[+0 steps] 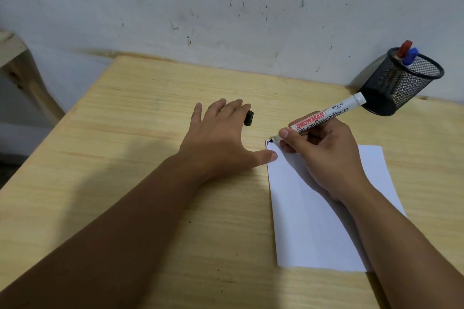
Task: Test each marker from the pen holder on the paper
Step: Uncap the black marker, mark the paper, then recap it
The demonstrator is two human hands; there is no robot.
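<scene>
A white sheet of paper (308,221) lies on the wooden table at the right. My right hand (329,158) grips an uncapped white board marker (326,115) like a pen, its black tip touching the paper's top left corner beside small red marks. My left hand (218,140) lies flat on the table with fingers spread, its thumb pressing the paper's left edge. The marker's black cap (249,118) sits on the table just beyond my left fingertips. A black mesh pen holder (399,83) at the back right holds a red-capped marker (404,49) and a blue-capped marker (410,56).
The wooden table (150,113) stands against a stained white wall (226,7). A wooden frame piece (15,57) shows at the far left, beyond the table's left edge.
</scene>
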